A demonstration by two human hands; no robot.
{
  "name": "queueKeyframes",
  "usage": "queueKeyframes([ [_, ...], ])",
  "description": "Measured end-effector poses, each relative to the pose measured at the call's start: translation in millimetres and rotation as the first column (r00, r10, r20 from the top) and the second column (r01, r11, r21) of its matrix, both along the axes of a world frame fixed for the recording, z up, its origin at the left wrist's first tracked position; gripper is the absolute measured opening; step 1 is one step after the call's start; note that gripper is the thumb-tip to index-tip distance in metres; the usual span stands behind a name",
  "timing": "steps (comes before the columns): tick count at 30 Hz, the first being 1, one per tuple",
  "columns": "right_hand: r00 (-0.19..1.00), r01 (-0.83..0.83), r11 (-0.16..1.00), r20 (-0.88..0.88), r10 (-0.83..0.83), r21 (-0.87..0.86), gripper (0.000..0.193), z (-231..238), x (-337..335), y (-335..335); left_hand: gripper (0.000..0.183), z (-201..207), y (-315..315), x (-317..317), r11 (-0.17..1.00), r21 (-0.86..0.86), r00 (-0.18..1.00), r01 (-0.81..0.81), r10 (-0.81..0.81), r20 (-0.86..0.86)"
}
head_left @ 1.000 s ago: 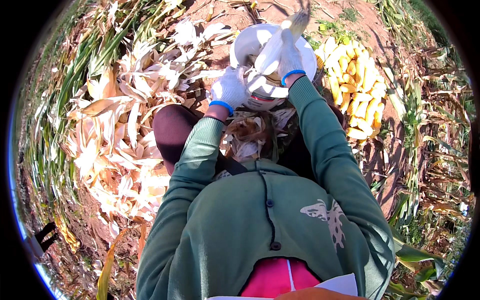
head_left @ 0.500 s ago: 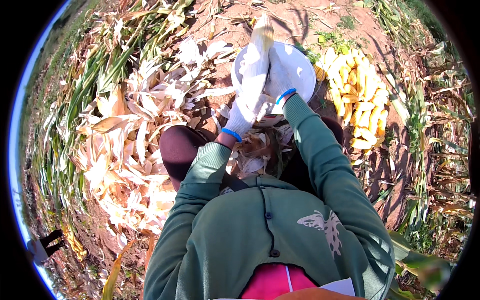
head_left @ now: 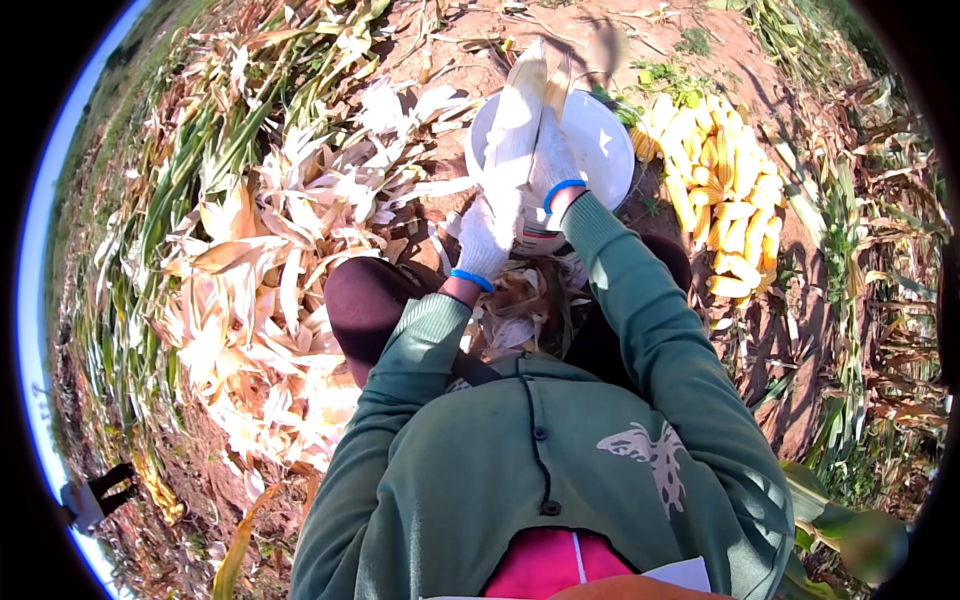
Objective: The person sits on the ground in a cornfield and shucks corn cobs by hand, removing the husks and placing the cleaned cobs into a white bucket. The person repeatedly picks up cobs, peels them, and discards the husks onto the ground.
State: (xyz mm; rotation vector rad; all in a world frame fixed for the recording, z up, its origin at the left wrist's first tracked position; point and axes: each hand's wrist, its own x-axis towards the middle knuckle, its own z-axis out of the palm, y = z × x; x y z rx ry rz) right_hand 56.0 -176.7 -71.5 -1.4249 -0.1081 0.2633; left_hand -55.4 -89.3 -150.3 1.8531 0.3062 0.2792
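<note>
Both my hands wear white knit gloves with blue bands at the wrists. An ear of corn (head_left: 513, 140) in its pale husk stands tilted away from me, its tip pointing to the far side. Around its lower end my left hand (head_left: 486, 238) is closed. My right hand (head_left: 553, 168) is closed on the husk along the ear's right side; its fingertips are partly hidden. At the tip the husk is parted, with a narrow strip leaning right. Beneath the ear and my right hand is a white bucket (head_left: 612, 150), its inside partly covered by them.
A large heap of dry husks (head_left: 270, 330) lies at my left, with cut stalks (head_left: 215, 150) beyond it. Husked yellow cobs (head_left: 735, 190) are piled right of the bucket. Leafy stalks (head_left: 850, 300) stand at far right. Another person (head_left: 95, 497) shows at the lower left edge.
The husk tip has split into two parts, one leaning right near my right hand. The ear has dropped slightly toward me. Both hands have shifted only a little.
</note>
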Motion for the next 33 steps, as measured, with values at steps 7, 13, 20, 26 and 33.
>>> queueKeyframes([
  [7,0.794,0.127,0.788,0.538,0.283,-0.602,0.032,-12,-1,-13,0.023,23,-7,-9,0.956,-0.292,0.968,0.043,0.032,0.248],
  [13,0.5,-0.043,0.318,0.256,0.827,-0.947,0.023,-46,22,-26,0.037,40,2,-11,0.872,-0.488,0.981,0.05,0.048,0.186],
  [20,0.926,0.121,0.589,0.304,0.222,-0.799,0.041,-13,36,-30,0.038,24,16,1,0.883,-0.465,0.982,0.056,0.036,0.188],
  [26,0.715,0.509,0.649,0.698,0.048,-0.566,0.045,3,31,-36,0.036,31,6,-2,0.973,-0.215,0.974,0.084,-0.034,0.226],
  [33,0.732,0.553,0.304,0.627,0.267,-0.776,0.047,25,19,-43,0.036,14,-1,-1,0.965,-0.261,0.982,0.038,0.011,0.186],
])
